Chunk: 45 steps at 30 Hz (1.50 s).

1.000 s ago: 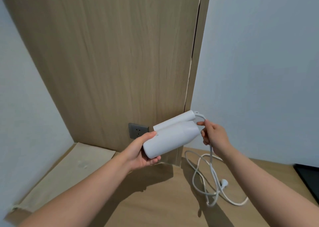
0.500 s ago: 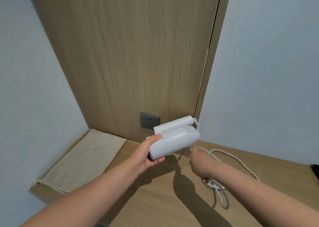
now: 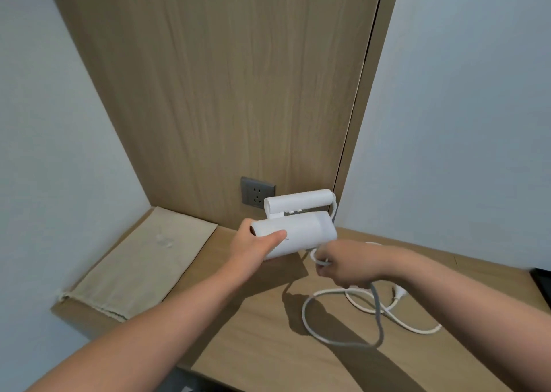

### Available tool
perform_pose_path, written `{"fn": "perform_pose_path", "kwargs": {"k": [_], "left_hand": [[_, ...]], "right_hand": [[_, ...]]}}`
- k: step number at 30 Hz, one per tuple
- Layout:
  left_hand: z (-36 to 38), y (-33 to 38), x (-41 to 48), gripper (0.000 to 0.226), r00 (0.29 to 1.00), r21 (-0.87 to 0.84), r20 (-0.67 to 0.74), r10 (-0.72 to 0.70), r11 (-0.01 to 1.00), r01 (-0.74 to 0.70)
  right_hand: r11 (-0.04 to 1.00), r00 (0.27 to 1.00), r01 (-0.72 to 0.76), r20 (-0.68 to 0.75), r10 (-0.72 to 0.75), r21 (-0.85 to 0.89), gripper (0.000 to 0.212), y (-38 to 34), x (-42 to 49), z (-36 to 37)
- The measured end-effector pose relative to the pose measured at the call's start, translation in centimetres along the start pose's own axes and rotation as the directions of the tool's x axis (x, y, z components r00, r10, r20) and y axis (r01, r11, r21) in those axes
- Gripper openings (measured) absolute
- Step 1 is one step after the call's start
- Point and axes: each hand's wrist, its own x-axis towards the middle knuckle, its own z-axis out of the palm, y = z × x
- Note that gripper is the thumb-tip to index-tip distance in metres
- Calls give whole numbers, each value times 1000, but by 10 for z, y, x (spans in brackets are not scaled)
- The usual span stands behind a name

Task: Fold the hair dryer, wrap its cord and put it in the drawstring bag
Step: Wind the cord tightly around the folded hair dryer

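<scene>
A white hair dryer (image 3: 304,230) is held above the wooden counter, its handle folded alongside the barrel. My left hand (image 3: 256,247) grips the barrel's left end. My right hand (image 3: 346,262) is closed on the white cord (image 3: 343,341) just below the dryer's right end. The rest of the cord lies in loose loops on the counter, its plug (image 3: 399,293) at the right. A beige drawstring bag (image 3: 143,260) lies flat at the counter's left end, away from both hands.
The wooden counter (image 3: 268,347) sits in an alcove between pale walls. A grey wall socket (image 3: 258,193) is on the wood panel behind the dryer. A dark object (image 3: 542,281) pokes in at the right edge.
My right hand dropped from the cord's root beside the dryer to below its right end, pulling cord with it. The dryer stays in my left hand. The cord loops shifted on the counter.
</scene>
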Motion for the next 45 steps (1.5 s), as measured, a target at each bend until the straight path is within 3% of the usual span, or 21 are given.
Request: {"fn": "perform_pose_path", "kwargs": {"k": [2,6,11,16,20,21,24,25,29,31,33,37,39,41,45], "left_hand": [[-6,4,0,40,996,163,-21,81,984,-77],[-10,8,-4,44,985,289,19,170,943,-168],[-2,12,-2,40,989,224,-1,151,963,-147],[-9,15,3,41,979,256,18,201,946,-199],[-14,18,5,46,951,405,129,282,860,-310],[-14,18,5,47,941,420,177,290,842,-338],[-12,23,6,50,893,466,315,321,767,-440],[-12,25,6,50,883,474,338,326,752,-459],[-13,24,12,48,883,438,370,288,784,-439],[-18,23,17,47,882,414,391,263,805,-424],[-22,23,20,45,872,384,428,240,825,-415],[-27,22,23,46,844,329,504,185,862,-385],[-28,20,24,49,835,276,524,170,893,-355],[-28,18,25,54,827,209,538,163,925,-318],[-25,16,25,59,811,142,566,145,952,-269]], "right_hand": [[992,998,-9,60,2,122,23,2,-5,-11],[953,984,-9,174,-46,304,23,5,-10,-21],[983,982,64,163,-92,171,28,1,-12,-24],[887,963,44,217,-160,460,41,15,-20,-35],[971,986,139,67,-154,193,22,12,-22,-48],[967,983,164,50,-177,195,22,8,-21,-51],[789,964,129,109,-241,601,20,8,-20,-62],[743,956,117,129,-265,659,25,11,-19,-66],[780,942,181,122,-312,600,46,17,-12,-71],[781,960,206,34,-279,590,40,20,-10,-72],[813,975,219,-147,-166,540,29,23,-7,-71],[911,878,202,-479,-5,360,6,26,7,-71],[950,825,145,-564,38,277,26,30,12,-71],[950,833,136,-551,45,282,37,34,15,-70],[831,950,138,-308,43,540,29,40,17,-60]]}}
